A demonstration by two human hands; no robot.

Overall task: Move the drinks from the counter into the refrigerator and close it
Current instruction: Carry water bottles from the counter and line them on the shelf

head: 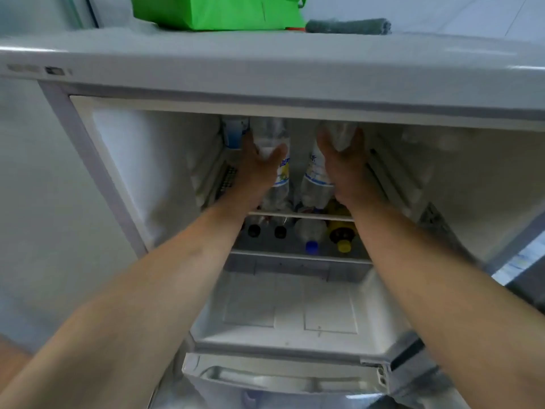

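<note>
Your left hand [261,160] gripping one bottle [275,160], right hand [343,160] gripping another bottle [317,178], both inside the fridge [265,72], fingers wrapped around each.

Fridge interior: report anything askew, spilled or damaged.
Nothing spilled or broken shows. Both hands grip clear bottles on the upper shelf. The bottles below lie on their sides, caps outward, which looks deliberate.

Open refrigerator [274,81], both arms reaching deep inside. Left hand [259,163] gripping a clear plastic bottle [275,160] lying on the upper shelf [300,215]; right hand [343,160] gripping a second labelled bottle [317,178] just beside it. Lower shelf [298,256] holding more bottles, caps outward: two black, one blue [311,247], one yellow [344,246]. Green bag [218,11] and grey cloth [349,26] on top.
</note>
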